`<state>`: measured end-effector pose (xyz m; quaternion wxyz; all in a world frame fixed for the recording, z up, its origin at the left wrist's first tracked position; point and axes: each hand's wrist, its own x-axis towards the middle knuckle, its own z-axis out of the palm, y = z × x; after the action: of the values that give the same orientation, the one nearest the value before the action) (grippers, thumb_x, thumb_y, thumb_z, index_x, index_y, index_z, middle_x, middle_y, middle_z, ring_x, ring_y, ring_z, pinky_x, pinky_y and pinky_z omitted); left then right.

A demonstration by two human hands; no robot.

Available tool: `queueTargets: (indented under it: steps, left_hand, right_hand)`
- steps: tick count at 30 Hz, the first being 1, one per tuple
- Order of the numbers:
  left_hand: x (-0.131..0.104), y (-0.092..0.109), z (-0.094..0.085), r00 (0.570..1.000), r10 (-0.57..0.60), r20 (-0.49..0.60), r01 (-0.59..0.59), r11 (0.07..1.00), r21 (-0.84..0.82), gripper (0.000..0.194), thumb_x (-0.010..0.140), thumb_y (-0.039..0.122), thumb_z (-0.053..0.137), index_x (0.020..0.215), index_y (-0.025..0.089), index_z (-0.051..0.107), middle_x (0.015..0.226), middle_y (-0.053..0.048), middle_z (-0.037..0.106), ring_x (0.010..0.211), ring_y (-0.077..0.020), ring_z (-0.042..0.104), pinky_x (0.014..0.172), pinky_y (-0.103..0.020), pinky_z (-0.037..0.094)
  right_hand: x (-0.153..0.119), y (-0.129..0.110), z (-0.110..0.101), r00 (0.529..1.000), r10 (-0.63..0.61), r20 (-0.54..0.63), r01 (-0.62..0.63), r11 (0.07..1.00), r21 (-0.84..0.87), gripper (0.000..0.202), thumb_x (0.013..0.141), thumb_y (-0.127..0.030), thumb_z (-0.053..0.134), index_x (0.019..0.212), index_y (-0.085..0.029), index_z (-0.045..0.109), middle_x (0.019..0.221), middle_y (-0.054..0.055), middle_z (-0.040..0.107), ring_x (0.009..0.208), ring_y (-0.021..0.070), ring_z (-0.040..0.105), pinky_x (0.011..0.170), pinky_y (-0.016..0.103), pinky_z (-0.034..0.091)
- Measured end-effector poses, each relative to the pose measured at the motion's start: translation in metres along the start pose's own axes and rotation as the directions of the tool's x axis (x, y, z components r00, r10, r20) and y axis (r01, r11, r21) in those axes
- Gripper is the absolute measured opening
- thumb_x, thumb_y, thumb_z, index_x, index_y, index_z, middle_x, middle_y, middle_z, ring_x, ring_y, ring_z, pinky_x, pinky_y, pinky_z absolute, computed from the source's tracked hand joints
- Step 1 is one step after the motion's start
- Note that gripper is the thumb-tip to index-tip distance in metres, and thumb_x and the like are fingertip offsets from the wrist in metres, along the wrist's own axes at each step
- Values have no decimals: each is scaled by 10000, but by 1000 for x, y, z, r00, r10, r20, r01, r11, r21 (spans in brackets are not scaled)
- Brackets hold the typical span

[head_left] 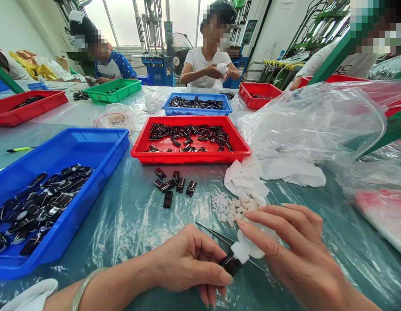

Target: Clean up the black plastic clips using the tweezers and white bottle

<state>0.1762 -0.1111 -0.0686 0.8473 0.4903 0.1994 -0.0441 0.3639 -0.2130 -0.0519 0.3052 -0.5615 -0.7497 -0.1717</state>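
Evidently, toward the tabletop's (132,207) near edge, left hand (190,261) pinches black casing (231,264) steady while right hand (300,246) grips white bottle (260,242) against it.

The left hand (184,261) partly hides a black piece (231,264); the left edge crops a blue tray (80,207).

I can see a smooth, pale green bangle (82,287) round the left forearm (125,276), near a white sleeve (36,294) bunched in soft folds. The left hand (187,261) and right hand (300,248) are gloveless.
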Motion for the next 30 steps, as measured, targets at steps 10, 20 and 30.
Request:
queueTargets:
  steps: [10,20,30]
  left_hand:
    - [1,0,0,1000,-6,-7,6,1000,13,278,672,358,710,706,88,655,572,-8,590,441,-63,538,456,-161,456]
    - [0,0,-1,1000,9,-6,-9,1000,-5,215,689,294,701,738,87,670,592,-14,607,454,-63,553,460,-153,470]
    - [3,-2,0,989,86,-123,-91,995,-38,217,624,257,742,714,75,666,550,-25,603,481,-104,596,464,-168,486]
  right_hand:
    - [-6,2,-1,1000,8,8,-8,1000,19,290,922,-127,402,1013,-279,631,959,22,680,962,190,565,877,444,333]
    - [-6,3,-3,1000,-28,9,28,999,-19,298,949,-188,353,1004,-282,631,961,18,686,976,190,570,901,430,319]
    - [-9,21,-1,991,133,-25,-135,987,-89,281,826,-118,561,1095,-200,567,954,72,681,873,206,639,739,333,467]
